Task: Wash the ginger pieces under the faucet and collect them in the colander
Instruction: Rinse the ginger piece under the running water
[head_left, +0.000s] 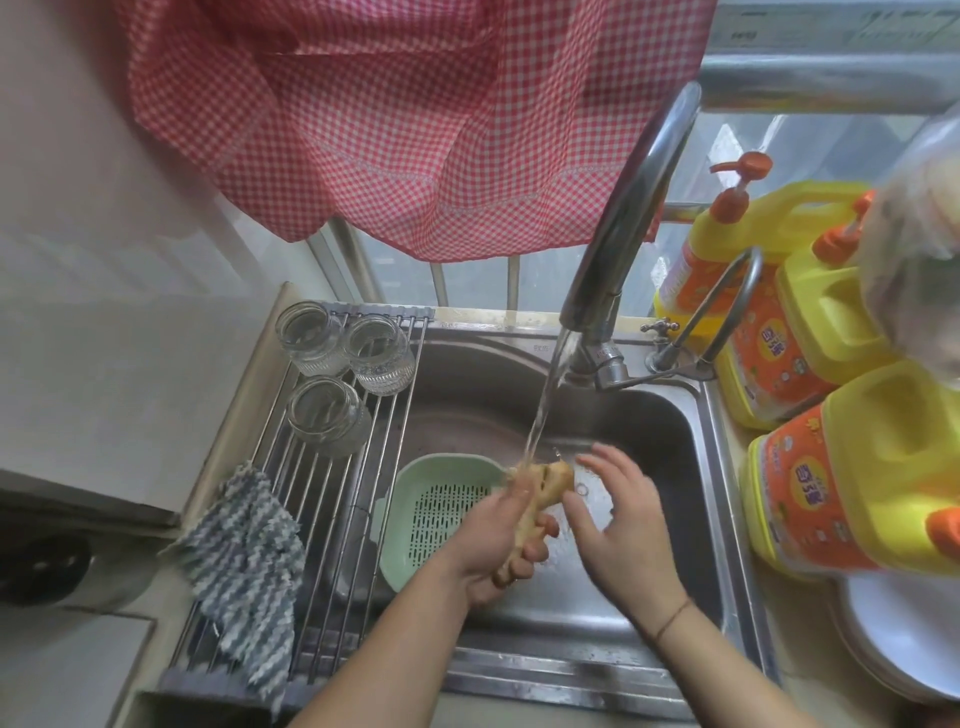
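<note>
- The left hand (501, 540) grips a piece of ginger (543, 493), fingers curled round its lower part, the top end sticking up into the water.
- The ginger is over the sink (649, 415), just right of the colander (441, 514) and above its rim.
- Water (545, 410) runs from the faucet (623, 234) in a slanted stream and lands on the top of the ginger.
- The right hand (618, 514) is open, fingers spread and relaxed, just beside the ginger on its right; I cannot tell if a fingertip touches it.
- The colander is pale green, sits in the left part of the sink, and shows its slotted floor; the left hand covers its right edge.
- A rack (332, 519) of metal rods lies across the left side of the sink.
- Three jars (348, 358) stand on the rack's far end.
- A striped cloth (244, 561) hangs over the rack's near left part.
- Three yellow bottles (831, 467) stand on the bench right of the sink.
- A red checked curtain (415, 114) hangs above the faucet.
- White plates (904, 634) lie at the near right edge.
</note>
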